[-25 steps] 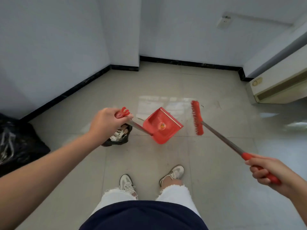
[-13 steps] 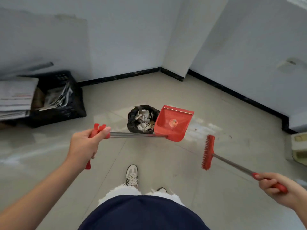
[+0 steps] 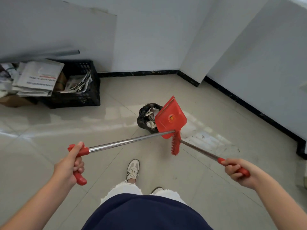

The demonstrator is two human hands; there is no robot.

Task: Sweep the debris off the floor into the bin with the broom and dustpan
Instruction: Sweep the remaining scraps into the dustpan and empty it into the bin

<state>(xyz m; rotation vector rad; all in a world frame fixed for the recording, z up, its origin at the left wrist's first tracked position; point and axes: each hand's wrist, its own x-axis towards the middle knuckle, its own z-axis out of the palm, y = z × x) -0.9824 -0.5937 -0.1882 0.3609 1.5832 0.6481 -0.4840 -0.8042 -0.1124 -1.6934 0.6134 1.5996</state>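
Note:
My left hand point(image 3: 70, 165) grips the red handle of a long metal-shafted red dustpan point(image 3: 170, 117). The pan is lifted and tilted over a small bin lined with a black bag point(image 3: 145, 116), which holds crumpled paper scraps. My right hand point(image 3: 235, 170) is closed around the red grip of the broom, whose red brush head point(image 3: 175, 143) hangs just under the pan's rear edge, touching or nearly touching it. A few dark specks of debris point(image 3: 203, 136) lie on the pale tiles to the right of the bin.
A black plastic crate point(image 3: 83, 95) stuffed with newspapers stands at the back left beside stacked papers and a cardboard box. Walls with black skirting close the back and right, with a protruding column corner point(image 3: 191, 80). My shoes point(image 3: 132, 170) stand below the bin.
The view swung left, bringing the crate into sight. The dustpan rose and tipped over the bin, and the broom head moved in against the pan's rear.

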